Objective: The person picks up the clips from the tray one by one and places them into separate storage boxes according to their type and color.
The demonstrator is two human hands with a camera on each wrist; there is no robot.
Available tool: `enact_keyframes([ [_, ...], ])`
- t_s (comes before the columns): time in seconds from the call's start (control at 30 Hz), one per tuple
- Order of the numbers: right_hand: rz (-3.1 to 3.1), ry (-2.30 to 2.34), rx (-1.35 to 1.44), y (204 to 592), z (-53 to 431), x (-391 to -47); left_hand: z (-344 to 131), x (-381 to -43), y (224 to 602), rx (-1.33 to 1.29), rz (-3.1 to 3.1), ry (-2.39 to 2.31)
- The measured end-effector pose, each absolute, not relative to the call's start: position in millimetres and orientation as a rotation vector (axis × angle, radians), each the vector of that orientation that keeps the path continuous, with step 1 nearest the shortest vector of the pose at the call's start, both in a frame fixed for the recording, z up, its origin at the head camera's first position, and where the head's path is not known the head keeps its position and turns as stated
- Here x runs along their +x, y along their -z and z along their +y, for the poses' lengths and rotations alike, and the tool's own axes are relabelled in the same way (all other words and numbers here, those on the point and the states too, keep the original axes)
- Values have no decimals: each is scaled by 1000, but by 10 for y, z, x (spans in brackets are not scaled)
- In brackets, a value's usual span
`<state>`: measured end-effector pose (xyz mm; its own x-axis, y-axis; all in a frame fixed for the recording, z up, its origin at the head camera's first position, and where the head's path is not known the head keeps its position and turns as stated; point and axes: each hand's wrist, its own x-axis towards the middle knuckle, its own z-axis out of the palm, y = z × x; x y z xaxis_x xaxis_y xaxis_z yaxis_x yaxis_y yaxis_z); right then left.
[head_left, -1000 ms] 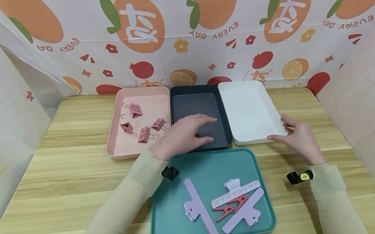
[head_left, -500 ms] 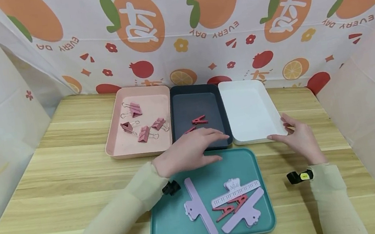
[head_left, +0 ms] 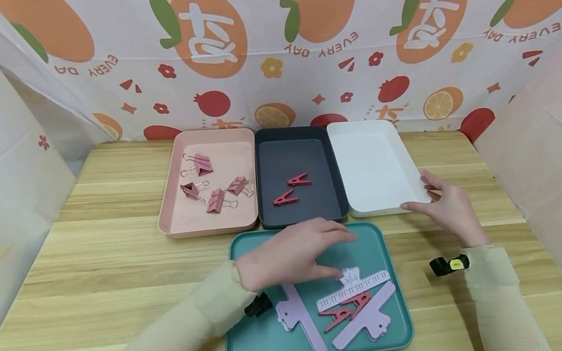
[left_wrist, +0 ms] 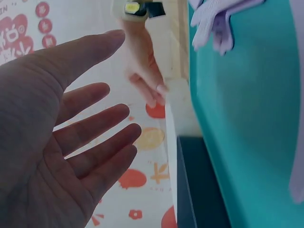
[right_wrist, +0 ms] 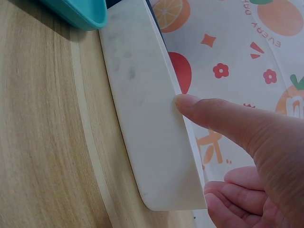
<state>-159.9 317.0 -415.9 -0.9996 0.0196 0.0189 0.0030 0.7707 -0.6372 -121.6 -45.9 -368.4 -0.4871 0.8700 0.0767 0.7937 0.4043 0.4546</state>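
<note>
My left hand (head_left: 292, 255) hovers palm down over the teal tray (head_left: 251, 347), holding nothing; the left wrist view shows its fingers (left_wrist: 102, 121) spread and relaxed. Below it lie a long purple clip (head_left: 301, 322), another purple clip (head_left: 360, 320), a pale clip with a ruler-like edge (head_left: 353, 291) and red clothespins (head_left: 337, 315). My right hand (head_left: 450, 211) grips the near right corner of the white tray (head_left: 377, 168). In the right wrist view its thumb (right_wrist: 190, 100) presses on the rim while the other fingers curl beside the end wall.
Left of the white tray, the dark tray (head_left: 294, 152) contains red clothespins (head_left: 285, 198). Beside that, a pink tray (head_left: 175, 214) holds several pink binder clips (head_left: 216, 201). All three stand in a row on the wooden table (head_left: 84, 275), against a fruit-print curtain (head_left: 248, 96).
My left hand has drawn back from above the dark tray to over the teal tray, uncovering two red clothespins in the dark tray. My right hand stays at the white tray.
</note>
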Motion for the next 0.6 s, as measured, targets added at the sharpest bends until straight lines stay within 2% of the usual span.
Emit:
enact_keyframes([
  [0.6, -2929, -1075, -12, 4169, 3177, -1608, -271, -943, 3902, 1625, 2257, -537],
])
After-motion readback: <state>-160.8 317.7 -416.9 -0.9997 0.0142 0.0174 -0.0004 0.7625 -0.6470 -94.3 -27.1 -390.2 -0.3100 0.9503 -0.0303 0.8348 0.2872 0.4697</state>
